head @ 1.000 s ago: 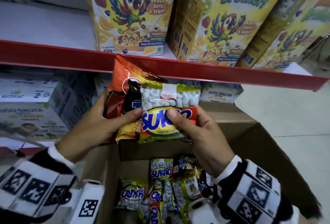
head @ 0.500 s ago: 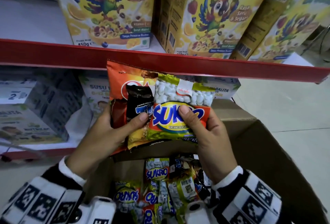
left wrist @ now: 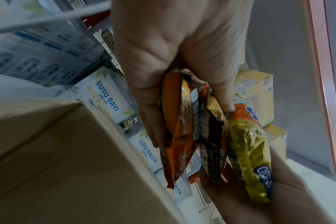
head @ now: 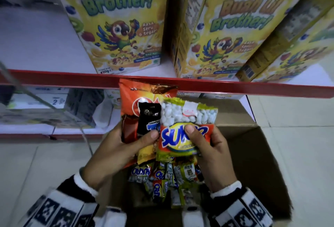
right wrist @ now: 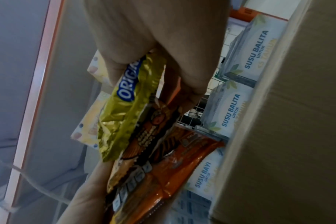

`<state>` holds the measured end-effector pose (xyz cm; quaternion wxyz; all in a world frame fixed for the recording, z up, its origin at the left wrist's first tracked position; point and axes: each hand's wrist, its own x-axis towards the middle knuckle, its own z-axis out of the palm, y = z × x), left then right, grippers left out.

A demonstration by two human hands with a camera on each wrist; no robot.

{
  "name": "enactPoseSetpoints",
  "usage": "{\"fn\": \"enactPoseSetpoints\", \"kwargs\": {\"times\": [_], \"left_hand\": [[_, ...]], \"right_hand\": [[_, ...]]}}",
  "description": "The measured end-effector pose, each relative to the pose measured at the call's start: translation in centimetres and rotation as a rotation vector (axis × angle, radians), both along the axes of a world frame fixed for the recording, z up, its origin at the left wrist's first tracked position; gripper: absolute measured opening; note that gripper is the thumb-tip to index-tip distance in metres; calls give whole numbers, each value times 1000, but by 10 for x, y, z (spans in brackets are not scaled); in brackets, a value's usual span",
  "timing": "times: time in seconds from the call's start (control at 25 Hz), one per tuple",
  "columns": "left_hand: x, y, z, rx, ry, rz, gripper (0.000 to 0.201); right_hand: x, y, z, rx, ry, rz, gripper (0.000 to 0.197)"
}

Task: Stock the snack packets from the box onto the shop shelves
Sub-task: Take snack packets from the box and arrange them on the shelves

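Note:
Over the open cardboard box point(head: 256, 154) both hands hold a fan of snack packets. My left hand point(head: 117, 147) grips an orange packet point(head: 137, 96) and a black packet point(head: 148, 118), thumb pressed on their fronts. My right hand point(head: 209, 147) pinches a yellow-green Sukro packet point(head: 182, 136) with white nuts showing at its top. The left wrist view shows the orange packet point(left wrist: 178, 128), the black packet point(left wrist: 211, 144) and the Sukro packet point(left wrist: 247, 151) edge on. Beneath the hands, several more Sukro packets point(head: 162, 178) lie in the box.
A red-edged shelf point(head: 180, 83) runs just above the packets, carrying tall yellow cereal boxes point(head: 122, 27). The lower shelf at left holds white milk cartons point(head: 36, 114). A thin wire divider point(head: 45, 100) slants across the left. Pale floor tiles point(head: 298, 154) lie to the right.
Both hands have lifted the packets higher, up toward the red shelf edge. The view has tilted up, showing more of the cereal boxes.

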<state>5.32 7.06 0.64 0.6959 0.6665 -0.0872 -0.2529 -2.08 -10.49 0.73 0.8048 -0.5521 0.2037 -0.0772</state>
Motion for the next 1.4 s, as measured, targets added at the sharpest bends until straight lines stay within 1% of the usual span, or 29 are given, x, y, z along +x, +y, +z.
{"fn": "enactPoseSetpoints", "kwargs": {"times": [0.08,0.2,0.28,0.36,0.4,0.48,0.52,0.56,0.6,0.72,0.76,0.8,0.88,0.96,1.04,1.08,1.16,1.2,1.32,1.4], "left_hand": [[1,1,38,-15,18,-13,52],[3,5,107,-18,17,-9,56],[1,7,152,-39,7,-12,46],[-3,12,207,-75,-3,-10,37],[-6,15,236,-90,-9,-12,42],[-11,23,294,-112,-29,2,67],[-12,28,322,-120,-45,21,75],[-13,31,351,-121,-66,40,78],[-14,34,373,-135,-81,57,79],[-8,40,454,-165,-131,98,76],[-6,41,474,-173,-156,111,73],[-5,42,503,-185,-176,127,70],[1,42,544,-217,-198,154,74],[3,39,576,-241,-227,172,84],[3,36,605,-281,-251,176,85],[3,33,617,-309,-267,182,79],[0,31,638,-339,-294,208,60],[0,32,647,-335,-313,222,55],[0,43,661,-295,-357,268,58],[4,57,672,-279,-374,327,55]], "right_hand": [[0,2,40,18,7,-22,30],[4,6,113,22,-17,-57,17],[2,10,160,-3,-39,-64,18],[-2,15,217,-27,-44,-61,22],[-5,18,246,-34,-42,-62,25],[-11,23,306,-50,-48,-46,33],[-13,26,336,-60,-53,-28,38],[-13,29,366,-75,-60,-9,42],[-14,31,388,-83,-77,5,43],[-7,36,474,-91,-146,26,32],[-5,36,494,-87,-178,27,31],[-4,37,525,-96,-206,32,32],[-1,35,570,-122,-263,32,32],[-1,32,605,-130,-325,23,32],[-2,28,637,-153,-371,19,32],[-2,25,652,-177,-394,21,33],[-3,22,677,-219,-428,37,36],[-2,21,687,-239,-443,59,38],[4,26,703,-251,-477,104,42],[14,33,715,-231,-491,149,34]]}}
